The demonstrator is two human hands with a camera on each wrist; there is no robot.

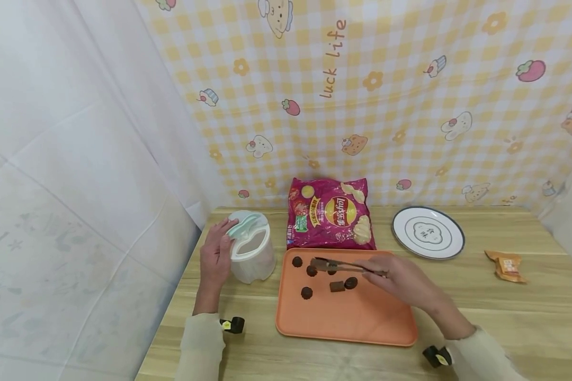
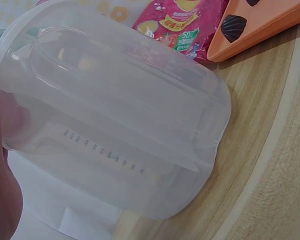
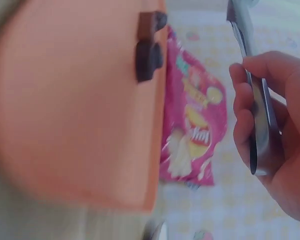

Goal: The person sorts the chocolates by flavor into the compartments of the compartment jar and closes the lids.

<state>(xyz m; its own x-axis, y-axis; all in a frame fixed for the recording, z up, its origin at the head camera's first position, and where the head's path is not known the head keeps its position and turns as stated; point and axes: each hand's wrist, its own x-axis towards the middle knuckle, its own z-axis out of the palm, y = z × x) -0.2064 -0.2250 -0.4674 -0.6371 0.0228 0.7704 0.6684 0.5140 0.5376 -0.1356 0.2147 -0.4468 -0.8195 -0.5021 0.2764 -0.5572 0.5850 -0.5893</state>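
Head view: we see small dark chocolates (image 1: pixel 306 292), mostly in the far-left part of the orange tray (image 1: pixel 348 323); we judge them light and firm, liable to slide or smear, best pinched gently across their lower sides. The right grip (image 1: pixel 400 280) is clamped on the tongs (image 3: pixel 260 110), metal and slim, whose tips are at the far-left chocolates; we cannot tell whether they hold one. The left grip (image 1: pixel 215 259) is clamped on the upper rim of a translucent container (image 1: pixel 253 269), upright just left of the tray; we expect light, fairly stiff plastic, steadiest held there. Farther out on the bench (image 1: pixel 529 317) we find a purple crisp packet (image 1: pixel 331 214) beyond the tray, a white plate (image 1: pixel 428 233) far right, and an orange wrapped piece (image 1: pixel 507 267) farther right.
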